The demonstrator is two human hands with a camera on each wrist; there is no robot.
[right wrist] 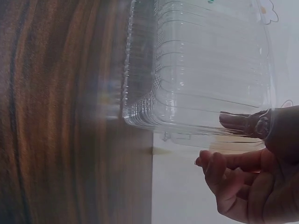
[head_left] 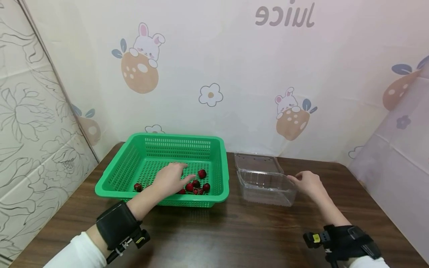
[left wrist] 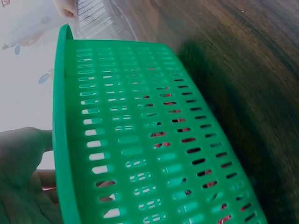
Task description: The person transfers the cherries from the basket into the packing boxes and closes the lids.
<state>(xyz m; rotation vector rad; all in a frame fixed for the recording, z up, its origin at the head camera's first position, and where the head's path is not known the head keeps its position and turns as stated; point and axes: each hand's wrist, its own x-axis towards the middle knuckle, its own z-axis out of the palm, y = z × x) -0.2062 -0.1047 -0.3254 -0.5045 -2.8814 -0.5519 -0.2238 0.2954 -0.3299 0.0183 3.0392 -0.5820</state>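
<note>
A green slotted basket [head_left: 114, 185] stands on the left of the table, with several dark red cherries [head_left: 189, 187] on its floor. My left hand [head_left: 169, 180] reaches over the near rim, above the cherries. Its thumb and forefinger are spread apart, and I see nothing between them; the other fingers are partly hidden. Through the left wrist view, the basket wall [left wrist: 135, 140] covers part of that hand. To the right of the basket lies a clear plastic box [head_left: 268, 193]. My right hand [head_left: 309, 182] pinches the box's right rim between thumb and fingers.
The box's clear lid [head_left: 256, 163] is folded back toward the wall. Behind the brown wooden table [head_left: 234, 234] hangs a pale printed curtain [head_left: 241, 63], close to the far edge. More patterned sheeting flanks the table on both sides.
</note>
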